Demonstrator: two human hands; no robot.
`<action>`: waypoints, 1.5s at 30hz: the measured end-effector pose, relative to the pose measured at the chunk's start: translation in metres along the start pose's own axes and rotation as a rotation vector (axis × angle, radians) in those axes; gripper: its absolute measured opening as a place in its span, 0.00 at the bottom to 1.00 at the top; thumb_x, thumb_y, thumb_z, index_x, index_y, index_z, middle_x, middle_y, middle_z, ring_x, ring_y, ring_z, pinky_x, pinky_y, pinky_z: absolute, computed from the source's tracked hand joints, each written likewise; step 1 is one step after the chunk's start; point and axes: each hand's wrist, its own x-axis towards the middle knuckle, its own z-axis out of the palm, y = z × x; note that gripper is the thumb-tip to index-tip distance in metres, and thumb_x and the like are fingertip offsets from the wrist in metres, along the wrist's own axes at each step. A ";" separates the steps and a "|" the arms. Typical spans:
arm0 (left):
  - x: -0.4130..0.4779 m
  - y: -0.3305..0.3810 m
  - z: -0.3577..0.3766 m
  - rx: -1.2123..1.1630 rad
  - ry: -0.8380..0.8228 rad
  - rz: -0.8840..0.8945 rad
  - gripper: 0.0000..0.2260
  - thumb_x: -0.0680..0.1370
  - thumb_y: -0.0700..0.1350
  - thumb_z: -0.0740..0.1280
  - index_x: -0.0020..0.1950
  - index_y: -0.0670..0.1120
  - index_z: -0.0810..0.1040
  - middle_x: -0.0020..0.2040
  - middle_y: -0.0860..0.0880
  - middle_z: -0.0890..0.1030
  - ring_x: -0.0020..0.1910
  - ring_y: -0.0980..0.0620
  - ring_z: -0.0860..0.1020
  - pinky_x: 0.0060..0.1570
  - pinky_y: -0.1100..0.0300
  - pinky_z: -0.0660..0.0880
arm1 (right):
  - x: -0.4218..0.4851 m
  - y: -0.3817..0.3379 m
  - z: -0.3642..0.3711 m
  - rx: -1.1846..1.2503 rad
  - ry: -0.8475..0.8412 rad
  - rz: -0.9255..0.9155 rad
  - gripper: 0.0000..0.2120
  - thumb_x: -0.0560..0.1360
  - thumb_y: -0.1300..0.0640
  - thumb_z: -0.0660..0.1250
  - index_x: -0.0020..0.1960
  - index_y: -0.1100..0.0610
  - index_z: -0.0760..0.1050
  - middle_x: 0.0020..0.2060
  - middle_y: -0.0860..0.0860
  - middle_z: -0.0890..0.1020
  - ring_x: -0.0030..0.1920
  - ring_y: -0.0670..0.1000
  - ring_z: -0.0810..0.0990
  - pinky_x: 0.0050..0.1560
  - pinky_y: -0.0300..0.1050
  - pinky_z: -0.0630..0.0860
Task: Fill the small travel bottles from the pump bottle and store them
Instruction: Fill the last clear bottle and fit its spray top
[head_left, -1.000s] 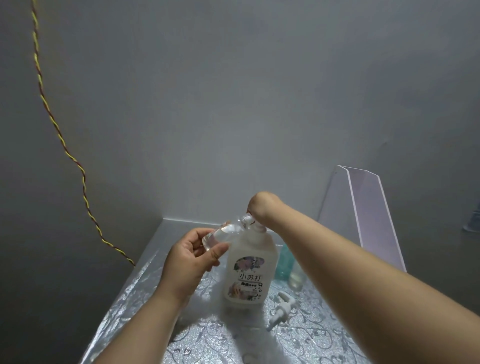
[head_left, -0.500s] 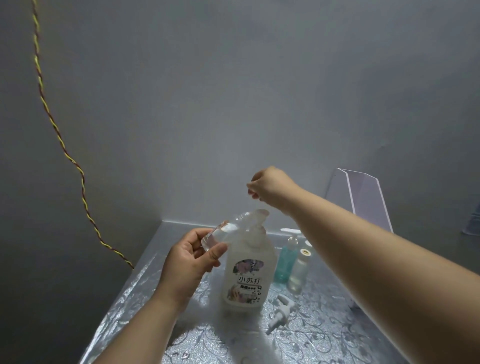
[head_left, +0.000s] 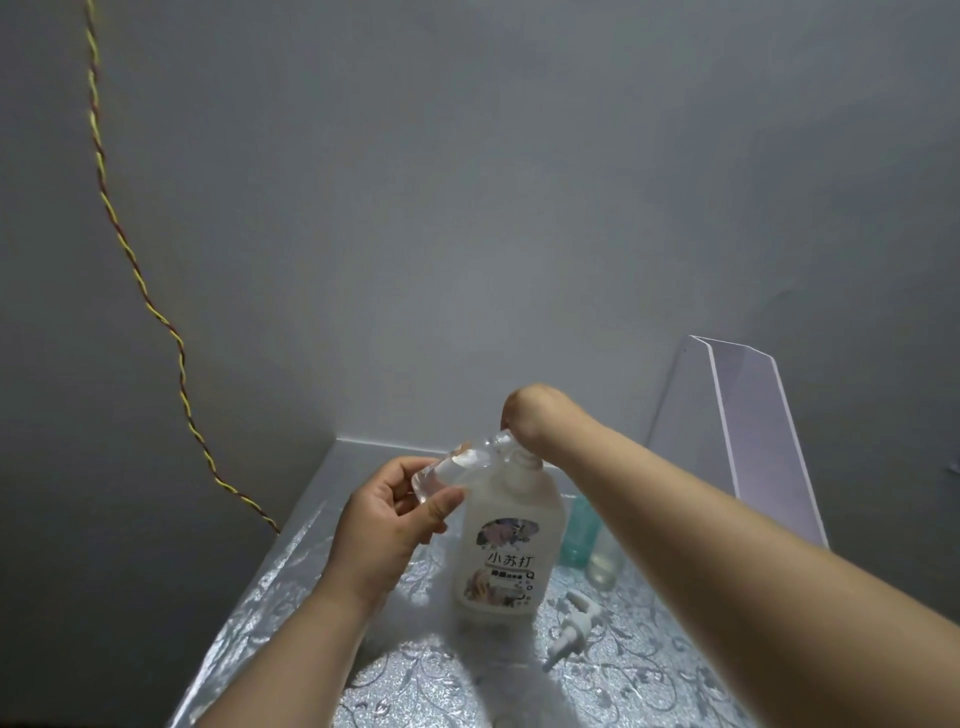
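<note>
The large translucent white pump bottle with a flowered label (head_left: 506, 540) stands upright on the silver floral-patterned worktop (head_left: 291, 582). The left hand (head_left: 387, 530) holds a small clear plastic travel bottle (head_left: 457, 465) tilted on its side just left of the pump bottle's top, its mouth end toward the pump head; the left fingers (head_left: 400, 480) and thumb are clamped around its base. The right hand (head_left: 530, 415) is directly above the pump bottle, bent down onto its head; its fingers are hidden behind the wrist, so whether they are curled or spread cannot be told. Just right of the pump bottle, partly hidden by the right forearm, stand a small teal translucent bottle (head_left: 576, 535) and a small pale yellowish clear bottle (head_left: 605, 564). A loose white pump cap (head_left: 574, 623) lies on the worktop in front and to the right of the pump bottle. A pale lilac plastic stand (head_left: 748, 431) rises further right of it. A twisted yellow-and-red wire (head_left: 140, 280) hangs on the wall far to its left
</note>
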 end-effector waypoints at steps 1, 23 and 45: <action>0.000 0.000 0.000 -0.003 -0.001 -0.003 0.18 0.63 0.46 0.75 0.51 0.44 0.79 0.33 0.54 0.81 0.29 0.58 0.75 0.29 0.68 0.71 | -0.003 0.000 -0.001 0.035 0.021 0.009 0.14 0.74 0.66 0.61 0.57 0.60 0.80 0.58 0.56 0.81 0.58 0.58 0.79 0.60 0.49 0.77; -0.001 0.001 0.003 0.003 -0.009 -0.011 0.19 0.63 0.47 0.74 0.51 0.44 0.79 0.33 0.53 0.82 0.29 0.57 0.76 0.29 0.67 0.71 | -0.008 -0.013 -0.014 0.027 -0.121 0.134 0.08 0.76 0.65 0.61 0.52 0.62 0.77 0.51 0.58 0.76 0.46 0.54 0.70 0.49 0.41 0.68; 0.001 0.002 0.005 -0.033 -0.019 0.012 0.18 0.64 0.46 0.73 0.51 0.44 0.79 0.33 0.53 0.81 0.28 0.57 0.75 0.29 0.68 0.71 | -0.011 -0.013 -0.027 0.103 -0.114 0.124 0.15 0.78 0.60 0.60 0.63 0.61 0.75 0.63 0.56 0.77 0.54 0.56 0.76 0.53 0.44 0.72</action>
